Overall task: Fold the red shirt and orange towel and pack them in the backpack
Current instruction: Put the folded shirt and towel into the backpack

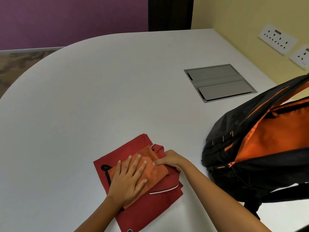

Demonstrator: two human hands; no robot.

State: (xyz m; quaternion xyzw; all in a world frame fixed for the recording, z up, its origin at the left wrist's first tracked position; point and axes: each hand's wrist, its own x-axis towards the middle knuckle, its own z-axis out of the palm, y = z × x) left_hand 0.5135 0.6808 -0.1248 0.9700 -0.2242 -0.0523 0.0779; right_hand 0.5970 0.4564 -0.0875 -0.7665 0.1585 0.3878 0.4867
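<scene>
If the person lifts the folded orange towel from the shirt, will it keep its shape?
Probably not: the folded orange cloth towel looks thin and soft, so it would likely droop and unfold. It seems light. Lying loose on the folded red shirt, it may slide once the left hand lifts.

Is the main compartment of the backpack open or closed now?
Open. The backpack lies on the table with its zipper parted, and the orange lining inside is exposed. I see nothing packed in the visible part.

Matt cloth towel (150, 171), smooth tabletop (100, 97)
</scene>
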